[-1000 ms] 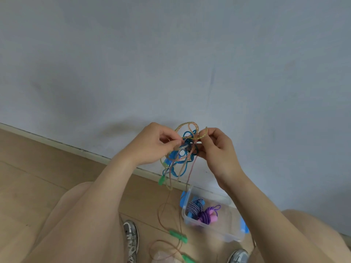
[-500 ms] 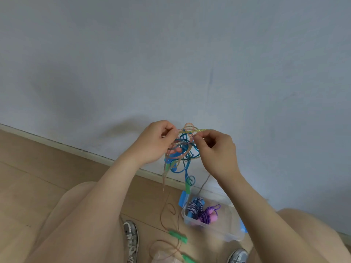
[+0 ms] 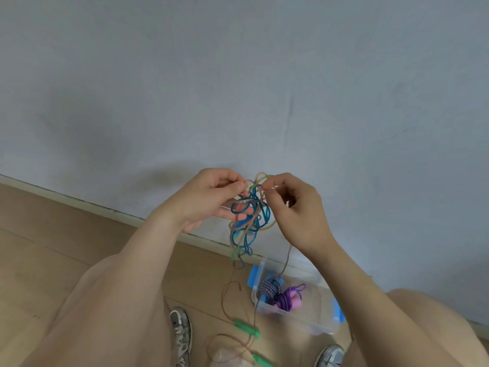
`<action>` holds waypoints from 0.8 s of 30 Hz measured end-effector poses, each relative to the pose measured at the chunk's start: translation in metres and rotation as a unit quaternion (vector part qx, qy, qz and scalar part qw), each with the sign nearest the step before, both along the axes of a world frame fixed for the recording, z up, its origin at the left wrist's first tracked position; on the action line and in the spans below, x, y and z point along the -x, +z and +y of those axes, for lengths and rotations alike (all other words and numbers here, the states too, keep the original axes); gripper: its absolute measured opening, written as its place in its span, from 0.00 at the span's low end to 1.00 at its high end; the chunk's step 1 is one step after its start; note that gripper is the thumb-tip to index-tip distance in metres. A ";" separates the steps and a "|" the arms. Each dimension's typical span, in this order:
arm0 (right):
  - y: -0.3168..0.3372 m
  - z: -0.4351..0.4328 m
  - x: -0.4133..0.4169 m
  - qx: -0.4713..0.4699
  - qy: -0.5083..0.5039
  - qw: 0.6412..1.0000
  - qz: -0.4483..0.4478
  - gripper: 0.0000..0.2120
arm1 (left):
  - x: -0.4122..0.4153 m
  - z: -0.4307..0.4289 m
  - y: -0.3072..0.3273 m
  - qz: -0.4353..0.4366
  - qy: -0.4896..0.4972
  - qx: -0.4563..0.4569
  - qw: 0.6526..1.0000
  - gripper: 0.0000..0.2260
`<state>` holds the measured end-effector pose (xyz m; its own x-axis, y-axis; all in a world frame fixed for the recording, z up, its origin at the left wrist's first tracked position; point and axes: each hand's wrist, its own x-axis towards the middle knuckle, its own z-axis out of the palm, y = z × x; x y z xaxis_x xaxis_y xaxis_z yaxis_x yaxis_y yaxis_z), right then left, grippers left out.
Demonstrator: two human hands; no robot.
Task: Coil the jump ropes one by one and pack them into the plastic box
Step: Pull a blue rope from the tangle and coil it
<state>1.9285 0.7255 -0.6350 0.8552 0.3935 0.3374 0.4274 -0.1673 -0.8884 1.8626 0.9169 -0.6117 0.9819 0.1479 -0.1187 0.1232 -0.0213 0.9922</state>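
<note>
Two ropes (image 3: 248, 221) remain knotted together, gripped by the left hand (image 3: 209, 200) and pinched by the right hand (image 3: 293, 210), now drawn slightly apart above the box (image 3: 317, 327); untangling is underway, coiling still awaited.

Both hands, left hand (image 3: 209, 200) and right hand (image 3: 296, 210), pinch a tangle of blue and beaded ropes (image 3: 248, 221) above the plastic box (image 3: 312, 323) holding coiled ropes (image 3: 280, 294) on the floor.

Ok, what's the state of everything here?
tangle of blue and beaded jump ropes: uncoiled, held up
left hand: pinches tangle
right hand: pinches tangle
clear plastic box: open, on floor
blue-white striped rope: coiled, inside box
purple rope: coiled, inside box
green rope handles: on floor
</note>
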 end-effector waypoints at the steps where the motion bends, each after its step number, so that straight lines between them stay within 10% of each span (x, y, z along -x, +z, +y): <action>1: 0.000 0.000 0.000 0.013 0.013 1.000 -0.010 0.08 | 0.001 -0.001 0.001 0.001 0.001 0.014 1.000 0.05; 7: -0.008 -0.002 -0.003 0.091 0.026 0.994 -0.048 0.06 | -0.001 0.002 0.006 0.023 0.003 0.099 0.995 0.08; 15: -0.008 0.002 -0.001 0.091 0.006 0.995 -0.045 0.06 | -0.012 0.010 -0.015 -0.028 0.127 -0.164 0.978 0.07; 24: 0.000 -0.003 -0.007 0.130 -0.073 0.987 -0.062 0.03 | -0.010 0.006 -0.009 -0.012 0.108 -0.162 0.981 0.14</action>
